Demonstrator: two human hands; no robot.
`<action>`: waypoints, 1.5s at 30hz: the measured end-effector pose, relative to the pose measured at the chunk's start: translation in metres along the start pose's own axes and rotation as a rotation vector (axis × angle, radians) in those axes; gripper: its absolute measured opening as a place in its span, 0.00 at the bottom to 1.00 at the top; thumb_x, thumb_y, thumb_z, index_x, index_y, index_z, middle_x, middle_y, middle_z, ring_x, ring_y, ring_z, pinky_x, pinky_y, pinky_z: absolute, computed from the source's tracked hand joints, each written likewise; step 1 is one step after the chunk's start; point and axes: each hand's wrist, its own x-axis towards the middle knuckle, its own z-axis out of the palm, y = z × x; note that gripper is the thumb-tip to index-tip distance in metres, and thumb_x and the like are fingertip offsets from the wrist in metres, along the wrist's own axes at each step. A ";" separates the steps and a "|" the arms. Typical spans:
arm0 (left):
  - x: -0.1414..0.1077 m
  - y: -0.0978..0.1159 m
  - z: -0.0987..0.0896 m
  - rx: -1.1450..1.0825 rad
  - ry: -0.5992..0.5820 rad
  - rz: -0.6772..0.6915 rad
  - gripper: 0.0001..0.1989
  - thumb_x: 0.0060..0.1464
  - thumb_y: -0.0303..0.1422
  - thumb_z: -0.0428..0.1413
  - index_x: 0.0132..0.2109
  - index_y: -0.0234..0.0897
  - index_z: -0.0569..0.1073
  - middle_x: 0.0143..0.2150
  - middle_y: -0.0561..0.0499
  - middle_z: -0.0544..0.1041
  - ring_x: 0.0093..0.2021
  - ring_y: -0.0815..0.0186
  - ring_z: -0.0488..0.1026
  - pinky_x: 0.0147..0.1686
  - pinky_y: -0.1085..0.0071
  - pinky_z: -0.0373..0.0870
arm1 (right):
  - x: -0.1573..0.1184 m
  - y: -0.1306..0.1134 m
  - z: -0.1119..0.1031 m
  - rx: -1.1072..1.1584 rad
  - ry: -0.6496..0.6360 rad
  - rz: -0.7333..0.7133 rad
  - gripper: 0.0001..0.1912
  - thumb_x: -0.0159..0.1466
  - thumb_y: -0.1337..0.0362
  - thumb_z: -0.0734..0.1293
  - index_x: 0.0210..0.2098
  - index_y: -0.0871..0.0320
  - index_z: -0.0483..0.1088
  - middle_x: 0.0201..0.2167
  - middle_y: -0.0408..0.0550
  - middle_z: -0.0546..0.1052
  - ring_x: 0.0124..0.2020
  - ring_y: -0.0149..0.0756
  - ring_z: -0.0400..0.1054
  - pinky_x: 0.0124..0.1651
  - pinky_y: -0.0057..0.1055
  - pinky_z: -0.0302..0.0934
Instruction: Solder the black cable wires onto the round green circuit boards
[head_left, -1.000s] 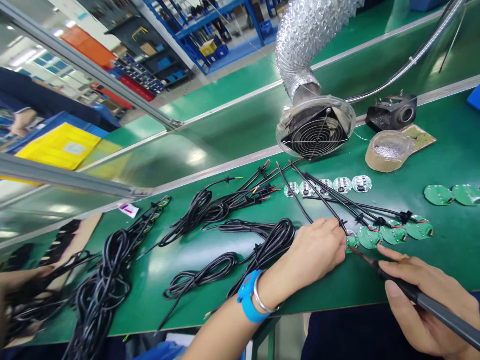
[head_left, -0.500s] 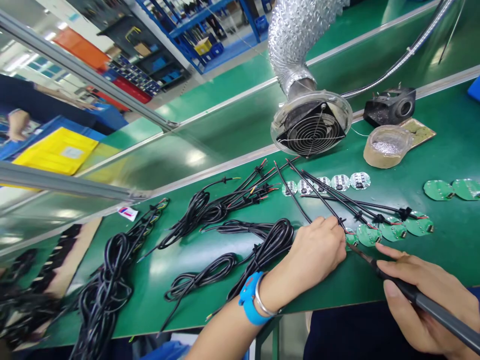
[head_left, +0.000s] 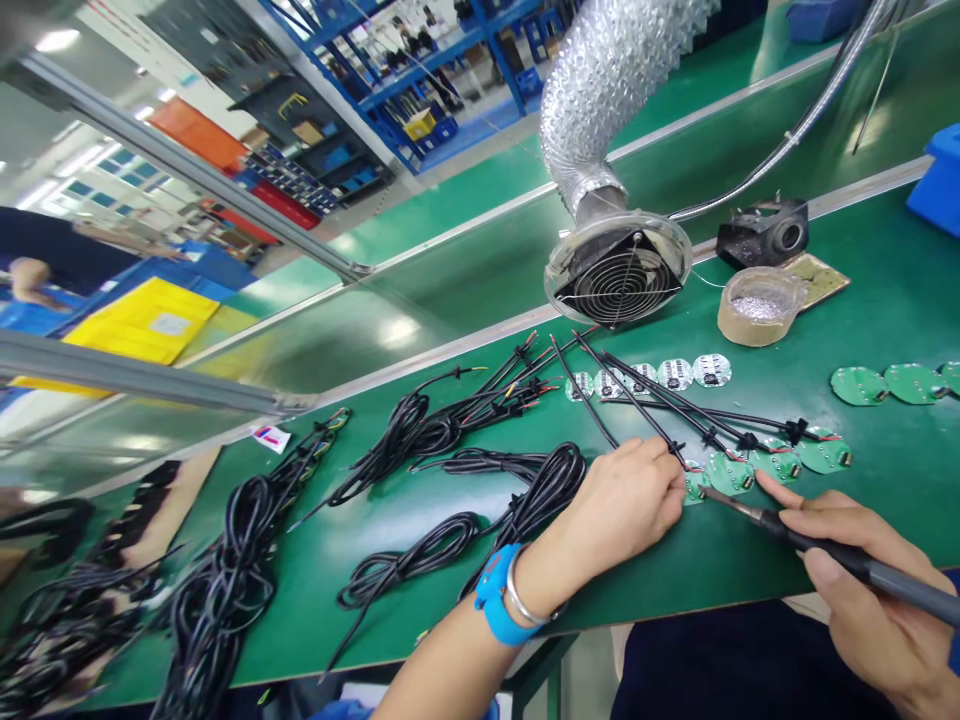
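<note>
My right hand (head_left: 870, 580) grips a soldering iron (head_left: 919, 592) like a pen, its tip at the leftmost green round circuit board (head_left: 697, 488). My left hand (head_left: 622, 500) is closed beside that board, wearing a blue wristband and a silver bangle. A black cable (head_left: 589, 395) runs in under its curled fingers; the fingertips are hidden. More green boards (head_left: 825, 452) continue to the right in a row, joined edge to edge. Black cables with clips (head_left: 795, 431) lie across them, their red wire ends on the boards. Behind lie several silvery round boards (head_left: 675, 375).
A fan with a foil duct (head_left: 626, 275) hangs over the bench. At right are a tape roll holding metallic bits (head_left: 759, 308), a black stand (head_left: 765, 232), more green boards (head_left: 859, 386) and a blue bin (head_left: 937, 185). Coiled black cables (head_left: 225, 570) lie left. Another person (head_left: 60, 245) works beyond.
The view has shifted slightly. My right hand and the soldering iron have drawn a little to the right, with the tip still at the leftmost board. My left hand keeps its place beside it.
</note>
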 end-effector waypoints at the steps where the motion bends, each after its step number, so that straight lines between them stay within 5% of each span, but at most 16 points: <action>1: -0.002 -0.002 -0.002 -0.009 0.003 0.045 0.04 0.61 0.30 0.54 0.41 0.38 0.73 0.39 0.51 0.73 0.40 0.63 0.70 0.40 0.67 0.69 | -0.001 0.002 -0.001 0.030 -0.023 -0.021 0.12 0.63 0.68 0.65 0.45 0.56 0.75 0.33 0.47 0.74 0.46 0.45 0.75 0.56 0.48 0.71; 4: -0.011 -0.008 -0.004 0.039 -0.012 0.172 0.05 0.63 0.31 0.53 0.44 0.38 0.73 0.41 0.51 0.73 0.40 0.64 0.69 0.38 0.69 0.68 | -0.002 0.004 -0.003 0.083 -0.063 -0.070 0.14 0.62 0.71 0.65 0.47 0.57 0.74 0.34 0.47 0.73 0.43 0.42 0.75 0.60 0.53 0.67; 9: -0.017 -0.010 -0.001 0.222 -0.021 0.247 0.09 0.67 0.30 0.48 0.41 0.38 0.71 0.41 0.51 0.72 0.37 0.64 0.67 0.32 0.68 0.66 | 0.000 0.003 -0.005 0.043 -0.114 -0.122 0.15 0.62 0.73 0.64 0.47 0.58 0.73 0.36 0.49 0.73 0.48 0.44 0.73 0.59 0.48 0.68; 18: -0.010 -0.004 -0.008 0.362 -0.061 0.400 0.07 0.66 0.26 0.47 0.40 0.37 0.69 0.41 0.49 0.72 0.34 0.64 0.67 0.26 0.66 0.63 | 0.004 0.004 -0.007 0.083 -0.137 -0.167 0.16 0.62 0.74 0.63 0.48 0.60 0.72 0.36 0.48 0.72 0.38 0.35 0.71 0.62 0.54 0.65; 26: -0.005 0.000 0.015 0.257 0.061 0.188 0.09 0.65 0.32 0.47 0.38 0.36 0.69 0.37 0.49 0.72 0.35 0.62 0.69 0.31 0.66 0.69 | 0.006 0.001 -0.007 -0.062 -0.179 -0.246 0.14 0.62 0.74 0.64 0.47 0.61 0.72 0.36 0.48 0.74 0.37 0.35 0.73 0.60 0.47 0.68; 33: -0.005 0.002 0.023 0.156 0.111 0.099 0.10 0.65 0.32 0.46 0.37 0.36 0.69 0.35 0.49 0.72 0.36 0.62 0.70 0.36 0.66 0.72 | 0.006 -0.001 -0.003 -0.119 -0.181 -0.246 0.14 0.62 0.73 0.65 0.47 0.62 0.72 0.36 0.50 0.76 0.52 0.44 0.72 0.60 0.42 0.69; 40: -0.005 0.004 0.025 0.073 0.152 0.052 0.08 0.62 0.31 0.48 0.36 0.36 0.70 0.34 0.49 0.71 0.35 0.62 0.70 0.35 0.67 0.71 | 0.015 -0.009 0.001 -0.075 -0.164 -0.267 0.14 0.61 0.74 0.64 0.46 0.61 0.72 0.31 0.46 0.75 0.40 0.38 0.76 0.60 0.46 0.69; 45: -0.004 0.003 0.024 -0.006 0.181 0.042 0.05 0.59 0.30 0.51 0.36 0.37 0.71 0.34 0.50 0.72 0.35 0.63 0.70 0.35 0.68 0.70 | 0.016 -0.013 0.000 -0.093 -0.166 -0.272 0.14 0.60 0.75 0.64 0.44 0.60 0.73 0.32 0.47 0.76 0.40 0.39 0.76 0.58 0.45 0.71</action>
